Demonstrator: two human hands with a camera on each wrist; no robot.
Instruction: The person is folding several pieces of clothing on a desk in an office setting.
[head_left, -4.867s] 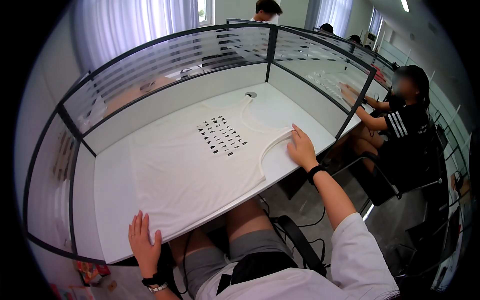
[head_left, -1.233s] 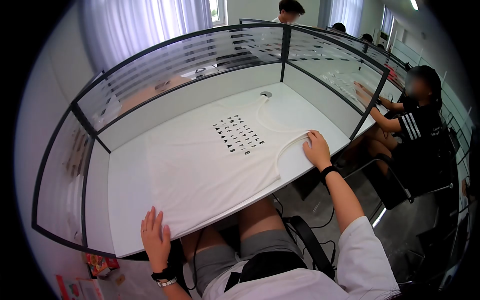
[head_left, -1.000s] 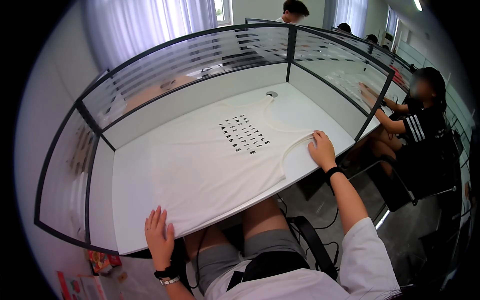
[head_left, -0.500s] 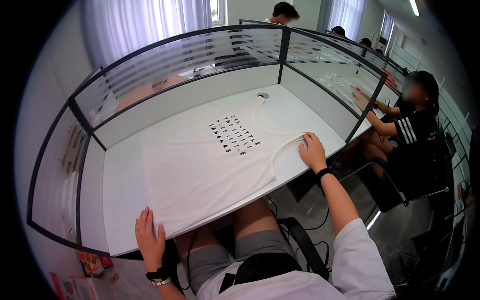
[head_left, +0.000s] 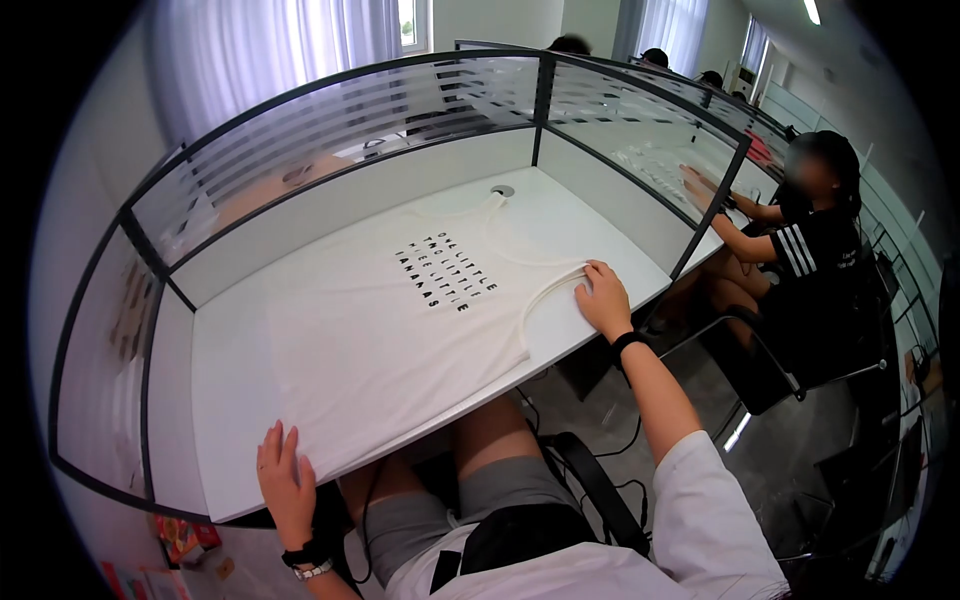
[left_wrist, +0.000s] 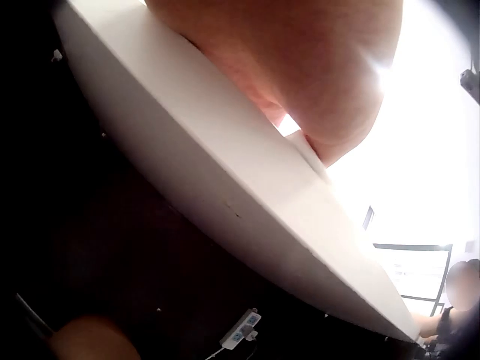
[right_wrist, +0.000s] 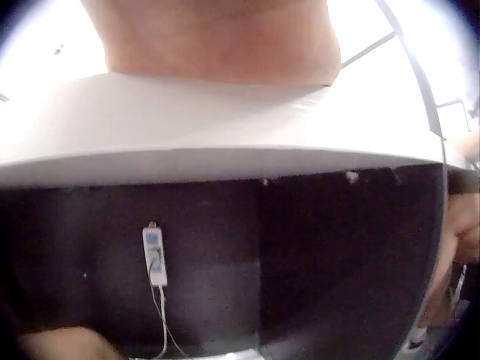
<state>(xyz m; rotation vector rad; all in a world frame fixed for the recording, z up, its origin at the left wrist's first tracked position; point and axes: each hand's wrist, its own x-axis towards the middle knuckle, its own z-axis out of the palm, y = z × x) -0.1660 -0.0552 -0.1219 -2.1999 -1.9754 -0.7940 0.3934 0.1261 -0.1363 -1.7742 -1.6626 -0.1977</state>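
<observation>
A white tank top with several rows of black letters lies spread flat on the white desk, its hem to the left and its straps to the right. My left hand rests at the near hem corner, fingers nearly straight and thumb beside the cloth's edge. At the end of the near strap my right hand touches the cloth with relaxed, slightly bent fingers, its wrist by the desk's front edge. Both wrist views show the heels of the hands against the desk edge, with the fingertips hidden.
A dark-framed partition encloses the desk's back and sides. A cable hole sits near the back corner. Under the desk hangs a power strip. A person in black sits at the right, and a red box stands at lower left.
The head view swings right and back to the left. Both hands stay at the same places on the tank top, which lies much as before. The person at the back has lowered their head.
</observation>
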